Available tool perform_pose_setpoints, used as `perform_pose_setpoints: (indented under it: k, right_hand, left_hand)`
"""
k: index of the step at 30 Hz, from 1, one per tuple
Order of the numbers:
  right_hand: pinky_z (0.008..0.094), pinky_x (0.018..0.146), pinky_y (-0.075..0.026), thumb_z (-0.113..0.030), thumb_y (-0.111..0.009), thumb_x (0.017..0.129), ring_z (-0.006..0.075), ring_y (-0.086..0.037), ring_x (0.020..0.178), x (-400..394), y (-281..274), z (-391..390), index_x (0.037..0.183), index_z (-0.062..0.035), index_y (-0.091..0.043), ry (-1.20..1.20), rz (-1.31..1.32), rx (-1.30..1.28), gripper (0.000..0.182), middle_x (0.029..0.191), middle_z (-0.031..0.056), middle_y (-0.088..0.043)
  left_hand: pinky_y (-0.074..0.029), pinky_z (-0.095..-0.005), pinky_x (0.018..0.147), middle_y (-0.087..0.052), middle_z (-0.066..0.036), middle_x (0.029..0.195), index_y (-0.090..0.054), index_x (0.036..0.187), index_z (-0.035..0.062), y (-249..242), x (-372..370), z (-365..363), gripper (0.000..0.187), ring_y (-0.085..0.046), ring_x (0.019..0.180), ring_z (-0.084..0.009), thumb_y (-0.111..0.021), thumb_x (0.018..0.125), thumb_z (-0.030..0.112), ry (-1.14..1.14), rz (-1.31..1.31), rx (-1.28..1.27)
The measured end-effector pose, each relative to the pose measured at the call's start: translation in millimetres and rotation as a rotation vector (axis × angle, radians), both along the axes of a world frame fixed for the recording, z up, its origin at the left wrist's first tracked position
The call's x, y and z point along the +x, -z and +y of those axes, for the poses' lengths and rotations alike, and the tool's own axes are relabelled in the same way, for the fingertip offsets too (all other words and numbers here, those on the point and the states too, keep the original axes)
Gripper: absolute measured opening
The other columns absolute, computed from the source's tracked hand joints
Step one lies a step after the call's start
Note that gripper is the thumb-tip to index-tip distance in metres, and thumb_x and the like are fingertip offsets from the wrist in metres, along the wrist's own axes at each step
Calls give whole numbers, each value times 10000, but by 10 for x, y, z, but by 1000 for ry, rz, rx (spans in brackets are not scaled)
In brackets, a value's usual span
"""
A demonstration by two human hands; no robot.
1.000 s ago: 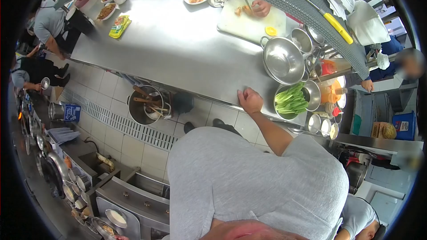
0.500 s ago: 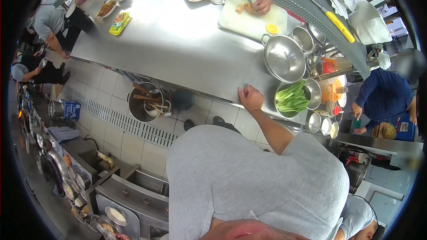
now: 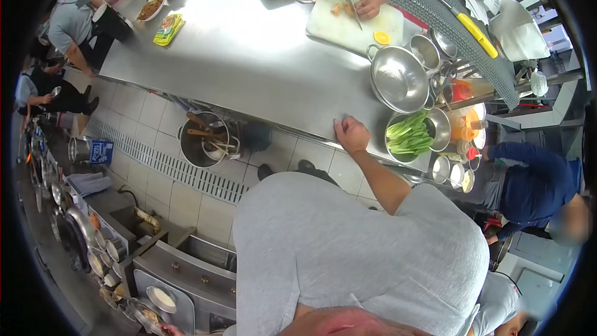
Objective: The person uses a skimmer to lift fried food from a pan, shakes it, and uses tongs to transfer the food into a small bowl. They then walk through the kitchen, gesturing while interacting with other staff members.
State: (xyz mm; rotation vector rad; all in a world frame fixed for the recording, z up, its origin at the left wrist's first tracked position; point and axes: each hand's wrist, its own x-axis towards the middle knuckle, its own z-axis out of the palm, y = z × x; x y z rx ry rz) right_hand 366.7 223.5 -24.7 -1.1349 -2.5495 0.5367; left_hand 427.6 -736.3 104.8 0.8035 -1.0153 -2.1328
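Note:
My right hand (image 3: 352,135) rests on the front edge of the steel table (image 3: 249,68), its fingers curled in with nothing visible in them. Right of it is a steel bowl of green leaves (image 3: 409,135), with an empty steel bowl (image 3: 398,79) above. At the bottom left edge, my left hand (image 3: 170,329), partly cut off by the frame, is closed at the handle of a pan (image 3: 148,316) with food in it. Beside that pan, a dish with pale contents (image 3: 161,299) sits on a metal tray.
Across the table, another person's hands (image 3: 369,7) hold a knife (image 3: 352,9) and food on a white cutting board (image 3: 323,22). A large pot (image 3: 186,148) with wooden-handled tools stands on the floor. Co-workers are at left (image 3: 69,20) and right (image 3: 538,177).
The co-worker in dark blue at right has moved lower in view and bent over. The knife across the table has shifted and tilted differently. My right hand stays in place.

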Motion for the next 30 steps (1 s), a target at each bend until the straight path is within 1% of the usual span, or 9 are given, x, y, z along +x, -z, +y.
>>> perform_pose_setpoints:
  k: [18, 21, 30]
  right_hand:
    - [475, 604, -497, -482, -691, 888, 338, -649, 663, 9, -31, -9, 717, -131, -589, -8, 7, 8, 403, 661, 98, -638]
    - [470, 595, -503, -454, -710, 880, 339, -651, 663, -1, -61, -15, 692, -116, -581, 0, 3, 2, 408, 653, 101, -629]
    - [462, 591, -505, -461, -708, 880, 334, -647, 646, 10, -42, -6, 702, -123, -587, -12, 9, 11, 401, 641, 94, -626]
  left_hand:
    - [-542, -352, 777, -638, -180, 1237, -506, 1401, -52, -97, -29, -40, 541, -617, 1007, -262, -640, 915, 144, 20, -10, -12]
    - [-542, -349, 779, -636, -180, 1237, -505, 1402, -54, -131, -26, -70, 524, -615, 1005, -258, -628, 927, 130, 23, -9, -12]
    - [-541, -337, 786, -631, -179, 1237, -501, 1404, -58, -246, -3, -175, 475, -611, 998, -249, -593, 963, 89, 40, -2, 32]
